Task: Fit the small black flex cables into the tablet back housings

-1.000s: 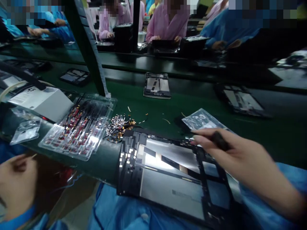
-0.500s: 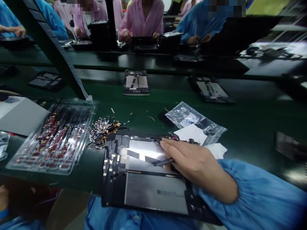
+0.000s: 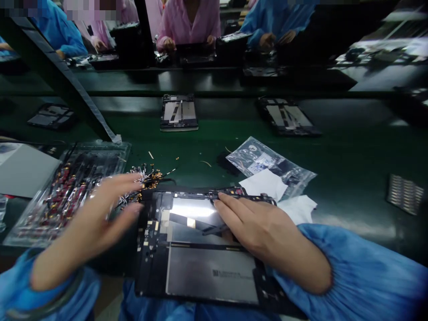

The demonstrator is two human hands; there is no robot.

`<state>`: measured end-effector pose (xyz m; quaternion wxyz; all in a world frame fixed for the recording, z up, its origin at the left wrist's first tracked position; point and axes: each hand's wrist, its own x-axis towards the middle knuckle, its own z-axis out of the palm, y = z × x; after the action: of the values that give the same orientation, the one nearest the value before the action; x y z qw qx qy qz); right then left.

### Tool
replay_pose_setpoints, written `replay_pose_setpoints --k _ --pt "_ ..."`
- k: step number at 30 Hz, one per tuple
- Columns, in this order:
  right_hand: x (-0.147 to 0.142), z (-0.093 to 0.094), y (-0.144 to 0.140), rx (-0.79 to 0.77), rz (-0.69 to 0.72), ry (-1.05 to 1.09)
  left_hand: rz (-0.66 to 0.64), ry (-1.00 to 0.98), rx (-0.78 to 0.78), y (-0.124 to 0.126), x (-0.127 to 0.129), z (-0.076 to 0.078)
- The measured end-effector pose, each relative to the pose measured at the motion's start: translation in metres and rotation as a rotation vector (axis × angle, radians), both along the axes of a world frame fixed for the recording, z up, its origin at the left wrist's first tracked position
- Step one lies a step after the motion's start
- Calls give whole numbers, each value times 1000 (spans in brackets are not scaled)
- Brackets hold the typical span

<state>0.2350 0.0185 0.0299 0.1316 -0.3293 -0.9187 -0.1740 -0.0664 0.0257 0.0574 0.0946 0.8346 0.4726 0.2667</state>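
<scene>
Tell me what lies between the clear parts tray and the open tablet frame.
In the head view, the left hand reaches across that gap, over a pile of small gold-tipped cable parts lying between the parts tray and the tablet frame.

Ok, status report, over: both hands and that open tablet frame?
Left hand open, blurred, over the loose connector pile. Right hand flat on the tablet frame, thin dark tool under its fingers. Nothing blocking.

A long dark green worktop (image 3: 351, 165) runs across the room under glossy overhead light, a slanted dark post (image 3: 63, 84) rising at upper left, and workers in pink and blue coats (image 3: 190, 22) seated along the far side.
</scene>
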Motion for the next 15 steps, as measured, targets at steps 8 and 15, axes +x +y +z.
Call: replay_pose_setpoints --k 8,15 --pt "-2 0 0 29 -21 -5 -586 183 -70 35 90 -27" --pt "7 3 -3 -93 -19 97 -581 205 -55 36 86 -28"
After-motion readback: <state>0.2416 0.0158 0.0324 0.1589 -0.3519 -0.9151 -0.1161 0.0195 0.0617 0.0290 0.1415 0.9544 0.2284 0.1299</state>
